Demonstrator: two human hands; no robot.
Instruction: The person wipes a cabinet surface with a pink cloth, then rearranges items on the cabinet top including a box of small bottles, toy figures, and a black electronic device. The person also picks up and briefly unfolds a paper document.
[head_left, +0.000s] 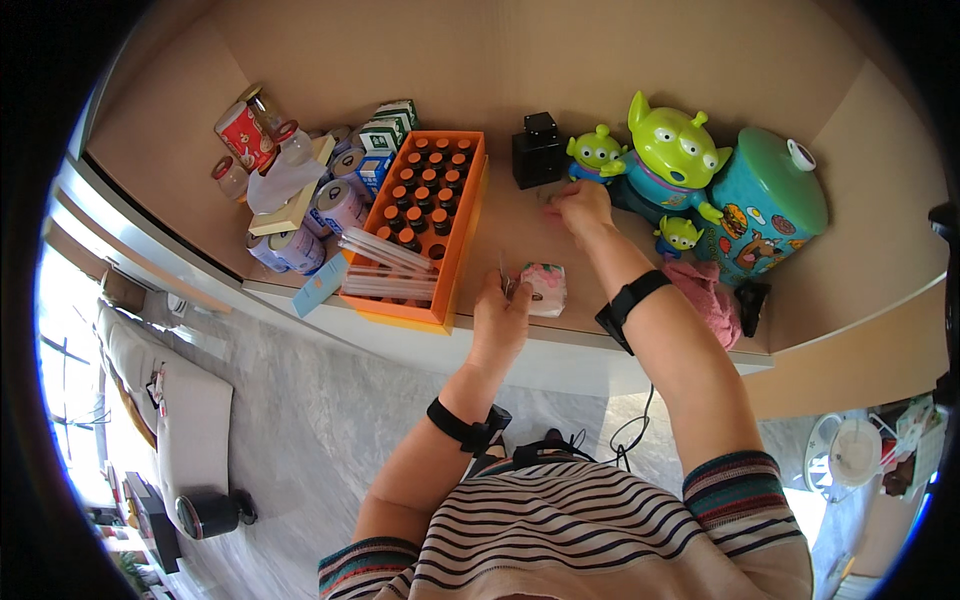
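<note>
My left hand (501, 319) is at the front of the wooden shelf (499, 217), its thumb and fingers pinched on a small, thin, shiny object (507, 283) too small to name. Right beside it lies a small white packet (544, 291) with a pink floral print. My right hand (581, 210) reaches deeper, fingers bent down close to the shelf surface. It is in front of a black box (538, 154) and a small green three-eyed alien figure (598, 154). Whether its fingertips hold anything is unclear.
An orange box (457, 259) of small orange-capped bottles carries wrapped straws (390, 281). Left of it are cans (337, 204), jars (294, 142) and cartons. To the right are a large alien figure (667, 161), a teal lidded canister (772, 202) and a pink cloth (705, 300).
</note>
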